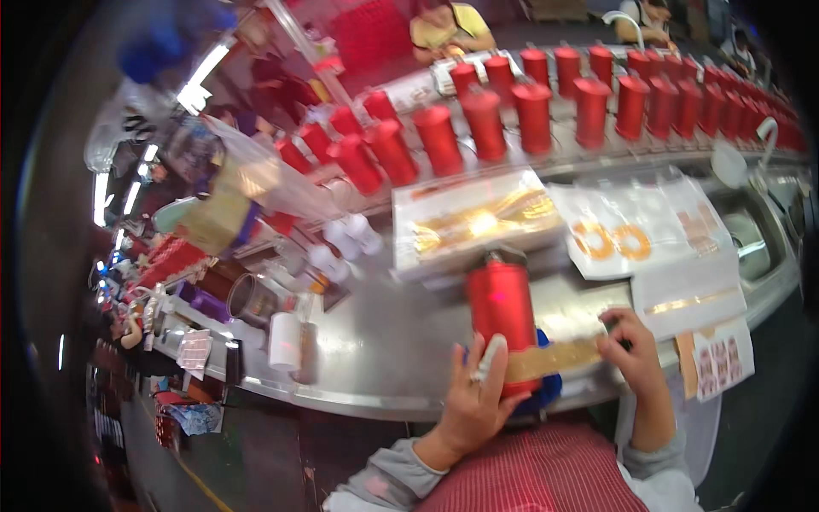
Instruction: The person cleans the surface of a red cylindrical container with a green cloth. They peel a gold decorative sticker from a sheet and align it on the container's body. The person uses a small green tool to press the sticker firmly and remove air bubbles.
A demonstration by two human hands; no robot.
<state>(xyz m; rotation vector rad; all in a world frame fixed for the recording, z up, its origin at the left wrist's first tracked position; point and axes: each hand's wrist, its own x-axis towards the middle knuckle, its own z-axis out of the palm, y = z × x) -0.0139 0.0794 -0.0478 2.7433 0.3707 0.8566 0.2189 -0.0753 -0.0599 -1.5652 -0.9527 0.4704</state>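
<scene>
A glossy red cylinder (502,299) with a dark cap lies or tilts in front of me, its capped end pointing away; its exact support is hidden. My left hand (473,397), with a white wrap on one finger, is closed around the cylinder's near end. Across that end runs a gold patterned strip (559,357), pressed by my left fingers and stretching off to the right. My right hand (633,346) pinches the strip's free end. Something blue (550,391) shows beneath the strip and cylinder.
Several red cylinders (533,118) stand in rows along the far line. Behind the work spot lies a white stack with gold sheets (482,224). Right of it are a sheet with gold rings (610,241) and a metal sink (751,243). A white roll (284,341) stands left.
</scene>
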